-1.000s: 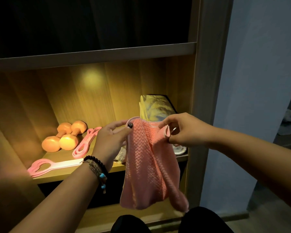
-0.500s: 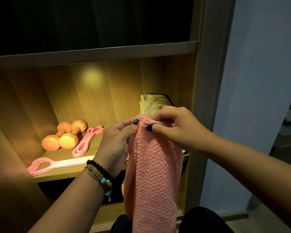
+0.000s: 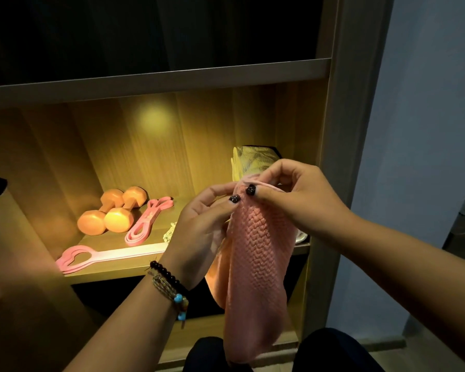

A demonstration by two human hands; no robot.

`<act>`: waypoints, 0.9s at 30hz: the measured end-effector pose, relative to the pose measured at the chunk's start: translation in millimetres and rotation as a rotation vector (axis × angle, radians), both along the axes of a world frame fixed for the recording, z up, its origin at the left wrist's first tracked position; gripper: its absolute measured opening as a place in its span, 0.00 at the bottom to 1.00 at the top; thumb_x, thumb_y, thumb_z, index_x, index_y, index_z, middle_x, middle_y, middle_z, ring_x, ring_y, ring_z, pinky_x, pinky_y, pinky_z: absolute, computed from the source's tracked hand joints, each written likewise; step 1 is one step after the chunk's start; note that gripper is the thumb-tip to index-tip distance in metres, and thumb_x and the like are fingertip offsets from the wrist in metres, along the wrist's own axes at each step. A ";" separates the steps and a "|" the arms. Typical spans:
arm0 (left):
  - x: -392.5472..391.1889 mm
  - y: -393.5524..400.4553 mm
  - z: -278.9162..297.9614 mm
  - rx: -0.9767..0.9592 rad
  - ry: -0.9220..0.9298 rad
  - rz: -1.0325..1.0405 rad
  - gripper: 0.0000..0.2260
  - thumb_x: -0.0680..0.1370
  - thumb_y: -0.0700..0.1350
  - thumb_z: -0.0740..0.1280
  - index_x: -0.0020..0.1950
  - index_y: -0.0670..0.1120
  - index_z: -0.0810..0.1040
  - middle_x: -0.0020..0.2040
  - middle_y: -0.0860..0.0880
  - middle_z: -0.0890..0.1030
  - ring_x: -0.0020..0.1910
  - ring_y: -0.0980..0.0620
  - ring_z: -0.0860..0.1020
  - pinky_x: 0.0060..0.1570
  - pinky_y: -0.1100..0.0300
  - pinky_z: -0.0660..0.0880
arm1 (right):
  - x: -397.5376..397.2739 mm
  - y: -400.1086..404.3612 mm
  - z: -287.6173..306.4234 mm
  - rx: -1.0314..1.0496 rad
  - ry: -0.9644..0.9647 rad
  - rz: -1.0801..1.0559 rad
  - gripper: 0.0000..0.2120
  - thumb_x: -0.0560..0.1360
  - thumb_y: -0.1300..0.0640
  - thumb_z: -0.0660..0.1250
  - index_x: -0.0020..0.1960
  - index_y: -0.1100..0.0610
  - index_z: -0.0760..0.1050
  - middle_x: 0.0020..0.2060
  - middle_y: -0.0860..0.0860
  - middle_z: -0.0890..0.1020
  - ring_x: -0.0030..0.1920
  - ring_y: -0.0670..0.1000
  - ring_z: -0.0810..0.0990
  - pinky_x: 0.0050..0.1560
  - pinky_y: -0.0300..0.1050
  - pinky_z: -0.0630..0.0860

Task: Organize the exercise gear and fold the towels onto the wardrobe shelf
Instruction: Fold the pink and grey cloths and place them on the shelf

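A pink textured towel (image 3: 255,264) hangs folded lengthwise in front of the lit wardrobe shelf (image 3: 110,267). My left hand (image 3: 202,226) and my right hand (image 3: 298,200) pinch its top corners together, thumbs side by side. On the shelf lie two orange dumbbells (image 3: 110,213), a pink resistance band (image 3: 148,220) and a pink figure-eight band (image 3: 102,257) near the front edge. A yellowish folded towel (image 3: 253,159) stands at the back right, partly hidden by my hands.
A wooden wardrobe side panel (image 3: 341,157) rises just right of my hands, with a pale wall (image 3: 414,130) beyond. A dark compartment sits above the shelf. A crumpled light item (image 3: 169,232) lies behind my left hand. My dark-clothed knees (image 3: 333,350) are below.
My hands came together, bringing the towel's two top corners into one pinch. The towel now hangs narrower and longer, folded in half.
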State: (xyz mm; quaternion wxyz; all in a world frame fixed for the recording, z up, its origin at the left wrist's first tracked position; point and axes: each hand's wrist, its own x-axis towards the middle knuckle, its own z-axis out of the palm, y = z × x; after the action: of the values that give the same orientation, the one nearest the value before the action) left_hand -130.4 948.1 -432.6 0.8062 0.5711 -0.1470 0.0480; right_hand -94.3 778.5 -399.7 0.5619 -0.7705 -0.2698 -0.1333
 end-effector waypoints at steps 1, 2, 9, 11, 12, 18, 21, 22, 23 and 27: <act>-0.4 0.5 -0.9 0.018 -0.017 -0.006 0.15 0.71 0.37 0.70 0.58 0.42 0.77 0.54 0.41 0.83 0.50 0.48 0.83 0.47 0.59 0.80 | 1.3 -0.2 -1.1 0.006 0.011 -0.006 0.05 0.70 0.58 0.74 0.44 0.57 0.80 0.43 0.50 0.84 0.46 0.48 0.82 0.49 0.43 0.79; -0.7 0.4 -1.6 0.064 -0.037 0.004 0.17 0.71 0.34 0.70 0.59 0.42 0.76 0.54 0.41 0.84 0.50 0.46 0.83 0.47 0.59 0.80 | 2.7 -0.2 -2.4 0.007 0.025 -0.006 0.06 0.70 0.57 0.74 0.44 0.57 0.80 0.42 0.51 0.84 0.45 0.48 0.82 0.48 0.42 0.79; 7.9 4.5 -6.2 0.115 -0.012 0.280 0.20 0.70 0.31 0.69 0.58 0.48 0.75 0.50 0.46 0.85 0.43 0.49 0.84 0.41 0.55 0.82 | 18.4 -17.1 -21.7 -0.276 0.241 0.207 0.29 0.71 0.37 0.61 0.41 0.65 0.76 0.34 0.54 0.75 0.34 0.49 0.73 0.36 0.43 0.69; 12.2 10.2 -10.0 0.126 -0.001 0.344 0.18 0.73 0.29 0.67 0.56 0.48 0.75 0.48 0.46 0.86 0.41 0.50 0.84 0.39 0.54 0.81 | 21.4 -26.2 -28.4 -0.505 0.201 0.196 0.31 0.70 0.35 0.60 0.45 0.64 0.79 0.38 0.57 0.79 0.37 0.53 0.76 0.38 0.47 0.72; 13.8 12.6 -12.9 0.170 -0.016 0.367 0.17 0.74 0.29 0.67 0.55 0.48 0.76 0.47 0.47 0.86 0.40 0.50 0.84 0.38 0.56 0.81 | 23.6 -31.2 -30.6 -0.600 0.133 0.159 0.28 0.72 0.35 0.61 0.45 0.61 0.80 0.39 0.56 0.80 0.39 0.53 0.78 0.39 0.48 0.73; 20.2 22.7 -32.8 0.386 -0.099 0.475 0.11 0.73 0.32 0.70 0.47 0.48 0.82 0.45 0.54 0.85 0.44 0.58 0.83 0.40 0.68 0.77 | 32.1 -48.2 -15.6 -0.918 -0.322 -0.067 0.24 0.72 0.36 0.55 0.44 0.54 0.79 0.35 0.48 0.79 0.35 0.46 0.76 0.37 0.35 0.63; 24.7 20.8 -36.7 0.370 -0.092 0.492 0.08 0.73 0.37 0.71 0.46 0.50 0.83 0.45 0.55 0.85 0.45 0.59 0.83 0.41 0.67 0.78 | 29.1 -45.4 -3.1 -0.884 -0.408 -0.080 0.21 0.72 0.39 0.57 0.48 0.54 0.78 0.39 0.46 0.78 0.39 0.45 0.76 0.40 0.42 0.75; 26.4 20.0 -37.1 0.364 -0.084 0.492 0.08 0.72 0.38 0.72 0.47 0.50 0.83 0.46 0.55 0.85 0.47 0.58 0.83 0.43 0.65 0.78 | 28.3 -44.7 0.5 -0.870 -0.446 -0.090 0.20 0.73 0.40 0.57 0.48 0.54 0.78 0.40 0.46 0.77 0.40 0.45 0.76 0.41 0.41 0.76; 28.1 19.4 -36.9 0.360 -0.073 0.492 0.08 0.73 0.38 0.72 0.48 0.50 0.83 0.47 0.54 0.85 0.48 0.57 0.83 0.45 0.63 0.79 | 28.4 -44.5 3.8 -0.860 -0.485 -0.101 0.19 0.73 0.42 0.58 0.48 0.55 0.78 0.40 0.46 0.77 0.40 0.45 0.75 0.41 0.39 0.75; 30.4 13.8 -35.4 0.329 -0.040 0.469 0.09 0.76 0.36 0.68 0.50 0.50 0.82 0.47 0.53 0.85 0.47 0.56 0.83 0.45 0.63 0.79 | 29.6 -45.5 13.0 -0.844 -0.581 -0.144 0.13 0.75 0.46 0.64 0.46 0.56 0.78 0.39 0.46 0.74 0.39 0.45 0.72 0.36 0.33 0.66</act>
State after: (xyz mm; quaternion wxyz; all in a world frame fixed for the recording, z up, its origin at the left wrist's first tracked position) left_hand -100.1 961.8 -468.0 0.6664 0.7117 -0.0326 0.2198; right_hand -64.7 733.1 -386.7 0.0932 -0.8779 -0.3914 -0.2597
